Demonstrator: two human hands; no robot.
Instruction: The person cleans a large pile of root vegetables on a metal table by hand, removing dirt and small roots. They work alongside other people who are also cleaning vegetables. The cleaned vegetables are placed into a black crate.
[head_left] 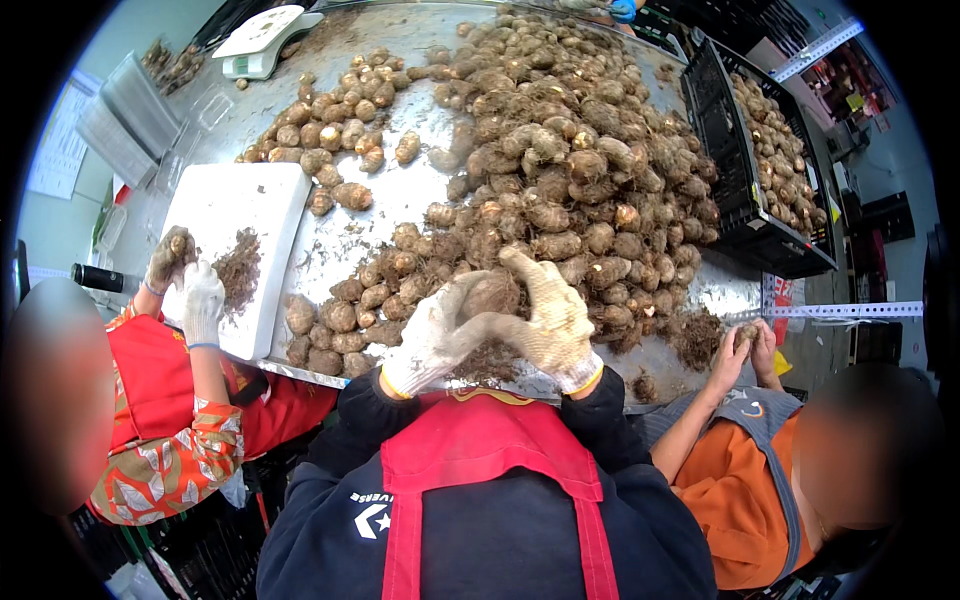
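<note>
Both my hands wear white knitted gloves soiled with dirt, and they meet over the near edge of the metal table. Between them is a hairy brown taro. My left hand closes on its left side; my right hand curls round its right side, thumb and fingers bent. Root fibres and soil lie just below the hands. Right behind them rises a large heap of unpeeled, fibrous taros. Cleaner taros form a smaller pile to the far left.
A white board with root scraps lies left; a white scale stands far left. A black crate of taros is at right. Co-workers handle taros on either side: gloved hands left, bare hands right.
</note>
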